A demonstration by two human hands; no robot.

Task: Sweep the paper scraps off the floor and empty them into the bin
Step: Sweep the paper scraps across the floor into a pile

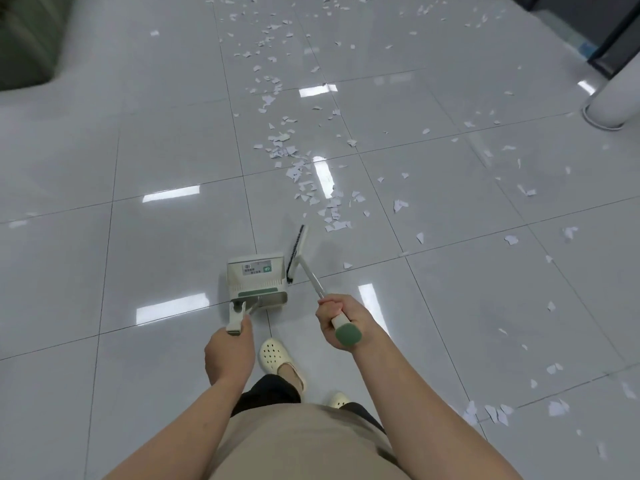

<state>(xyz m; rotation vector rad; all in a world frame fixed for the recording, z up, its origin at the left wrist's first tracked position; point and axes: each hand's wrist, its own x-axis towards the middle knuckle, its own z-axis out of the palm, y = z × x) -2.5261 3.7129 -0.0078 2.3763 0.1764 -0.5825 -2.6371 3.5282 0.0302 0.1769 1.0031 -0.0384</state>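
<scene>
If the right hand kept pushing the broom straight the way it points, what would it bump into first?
Probably the paper scraps just beyond the broom head. The right hand aims the broom up and slightly left, past the dustpan, though depth is hard to judge.

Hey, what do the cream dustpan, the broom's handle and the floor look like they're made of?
The cream and green dustpan looks like moulded matte plastic, with ribbed slots and a printed label. The broom's pale handle could be painted metal or plastic; its green end cap looks rubbery. The grey tiled floor seems glazed ceramic or polished stone: it mirrors the ceiling lights.
</scene>
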